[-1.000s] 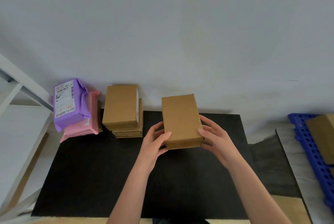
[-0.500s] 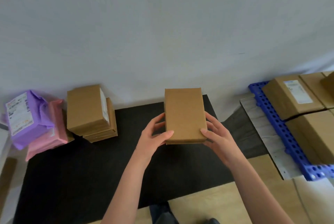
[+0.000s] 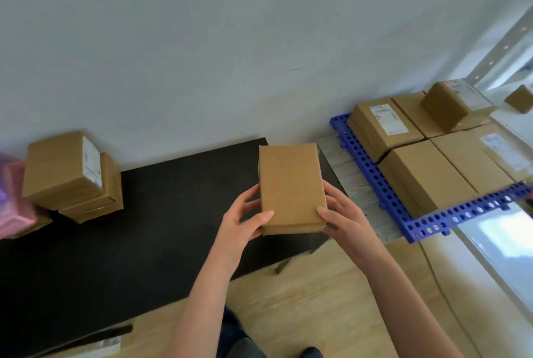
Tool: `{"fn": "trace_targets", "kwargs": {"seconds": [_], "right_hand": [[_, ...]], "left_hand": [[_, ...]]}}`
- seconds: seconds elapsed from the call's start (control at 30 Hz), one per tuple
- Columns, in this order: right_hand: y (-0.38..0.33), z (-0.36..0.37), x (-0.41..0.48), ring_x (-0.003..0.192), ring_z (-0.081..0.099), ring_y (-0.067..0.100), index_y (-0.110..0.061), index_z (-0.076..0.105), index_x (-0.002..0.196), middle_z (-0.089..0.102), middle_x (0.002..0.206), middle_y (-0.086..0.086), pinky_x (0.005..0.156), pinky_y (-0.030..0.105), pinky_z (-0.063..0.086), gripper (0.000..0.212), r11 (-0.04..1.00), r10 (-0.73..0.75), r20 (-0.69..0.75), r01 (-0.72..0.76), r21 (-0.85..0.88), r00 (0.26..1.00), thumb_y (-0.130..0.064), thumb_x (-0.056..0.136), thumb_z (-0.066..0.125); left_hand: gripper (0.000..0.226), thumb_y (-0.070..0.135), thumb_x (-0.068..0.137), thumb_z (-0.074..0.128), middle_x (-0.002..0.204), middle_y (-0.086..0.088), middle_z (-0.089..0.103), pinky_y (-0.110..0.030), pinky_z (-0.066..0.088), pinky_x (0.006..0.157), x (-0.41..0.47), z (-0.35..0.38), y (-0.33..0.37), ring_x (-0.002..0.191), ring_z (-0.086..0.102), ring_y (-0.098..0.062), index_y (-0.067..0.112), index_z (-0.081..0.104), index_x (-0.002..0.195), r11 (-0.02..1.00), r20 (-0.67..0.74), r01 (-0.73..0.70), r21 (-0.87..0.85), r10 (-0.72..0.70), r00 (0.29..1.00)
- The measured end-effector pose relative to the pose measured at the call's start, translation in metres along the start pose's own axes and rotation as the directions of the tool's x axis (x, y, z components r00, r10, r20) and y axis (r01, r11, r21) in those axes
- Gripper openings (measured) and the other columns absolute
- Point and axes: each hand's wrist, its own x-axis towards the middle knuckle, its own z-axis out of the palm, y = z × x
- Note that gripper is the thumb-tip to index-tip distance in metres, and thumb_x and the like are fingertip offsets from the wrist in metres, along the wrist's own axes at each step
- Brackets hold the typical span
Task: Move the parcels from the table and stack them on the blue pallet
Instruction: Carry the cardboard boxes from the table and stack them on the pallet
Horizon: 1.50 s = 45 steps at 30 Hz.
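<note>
A: The left hand (image 3: 242,220) and right hand (image 3: 347,220) pinch the cardboard parcel (image 3: 291,184) by its long sides, thumbs on top, just above the black surface (image 3: 173,201).

B: It looks light, stiff and not slippery, so a side grip suits it. The blue pallet (image 3: 372,176) is at two o'clock.

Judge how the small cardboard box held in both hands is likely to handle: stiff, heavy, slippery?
Probably stiff: the cardboard box shows straight edges and flat faces under the grip. Likely light for its size, since the left hand and right hand hold it near one end only. Matte cardboard suggests little slip.
</note>
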Motion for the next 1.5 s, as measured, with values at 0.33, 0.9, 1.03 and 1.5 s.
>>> {"fn": "trace_targets", "kwargs": {"seconds": [0.33,0.9,1.03,1.5], "right_hand": [[0.016,-0.121,-0.086,0.110,0.063,0.018,-0.042,0.057,0.128,0.064,0.123,-0.001,0.078,0.030,0.054,0.054,0.993,-0.004,-0.168,0.024,0.114,0.986,-0.027,0.078,0.068],[-0.008,-0.273,-0.077,0.108,0.064,0.016,-0.048,0.058,0.124,0.063,0.124,0.000,0.079,0.030,0.055,0.058,0.987,-0.004,-0.358,0.062,0.148,0.934,-0.039,0.070,0.076],[-0.033,-0.313,-0.054,0.107,0.064,0.016,-0.047,0.057,0.124,0.060,0.126,0.000,0.081,0.031,0.055,0.067,0.992,0.008,-0.389,0.043,0.121,0.921,-0.046,0.061,0.079],[-0.054,-0.407,-0.010,0.109,0.063,0.019,-0.052,0.059,0.118,0.058,0.127,0.002,0.079,0.032,0.057,0.056,0.987,0.059,-0.434,0.014,0.162,0.899,-0.041,0.067,0.077]], "left_hand": [[0.042,0.031,0.078,0.072,0.118,0.004,0.062,-0.037,0.055,0.082,-0.013,0.148,-0.033,0.106,0.062,-0.014,0.048,0.058,0.114,0.999,0.063,0.033,0.015,-0.034,0.997],[0.041,0.040,0.069,0.070,0.113,0.002,0.065,-0.037,0.056,0.080,0.089,0.294,-0.023,0.101,0.065,-0.020,0.050,0.062,0.108,0.991,0.243,0.105,0.081,-0.122,0.962],[0.047,0.043,0.070,0.073,0.118,0.001,0.061,-0.030,0.053,0.075,0.128,0.330,-0.013,0.106,0.061,-0.020,0.048,0.057,0.114,0.992,0.278,0.094,0.083,-0.114,0.954],[0.058,0.044,0.063,0.072,0.117,0.003,0.065,-0.036,0.056,0.079,0.203,0.408,-0.001,0.105,0.064,-0.018,0.045,0.055,0.118,0.984,0.309,0.145,0.101,-0.169,0.936]]}}
